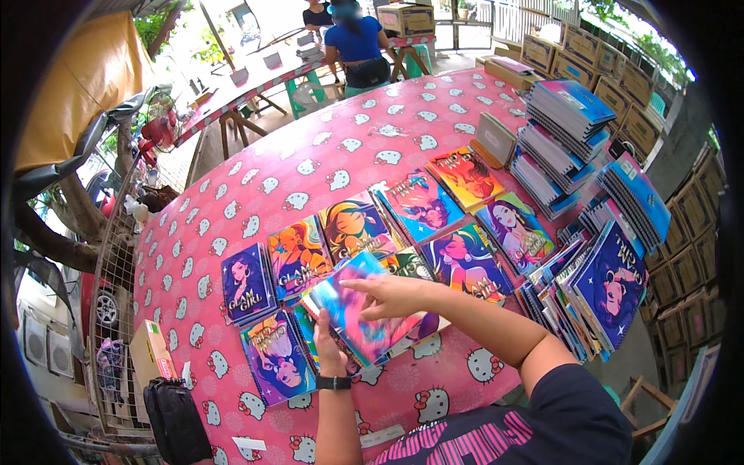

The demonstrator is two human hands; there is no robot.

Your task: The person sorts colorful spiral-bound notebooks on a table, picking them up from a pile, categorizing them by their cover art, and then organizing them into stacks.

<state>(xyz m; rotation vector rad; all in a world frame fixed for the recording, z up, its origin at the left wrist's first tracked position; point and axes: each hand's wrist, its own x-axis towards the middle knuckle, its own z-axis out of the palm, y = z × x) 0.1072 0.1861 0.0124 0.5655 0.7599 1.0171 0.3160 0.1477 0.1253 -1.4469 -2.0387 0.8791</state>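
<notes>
My left hand (332,353), with a dark band at its wrist, grips the lower left edge of a small stack of notebooks (372,329). The top cover is pink and blue and blurred by motion. My right hand (384,296) lies over that cover, its index finger stretched toward the upper left and the other fingers partly bent. This stack is tilted above rows of spiral notebooks with drawn figures. A purple-blue notebook (279,358) lies to the left of my left hand, and an orange one (294,252) beyond it. A purple and teal notebook (465,263) is partly behind my right forearm.
The table wears a pink cat-print cover (310,170). Tall notebook stacks (562,139) and a leaning row of notebooks (608,287) line its right side. A black bag (177,418) is at the left edge. Cardboard boxes (581,54) and a person in blue (356,46) are farther off.
</notes>
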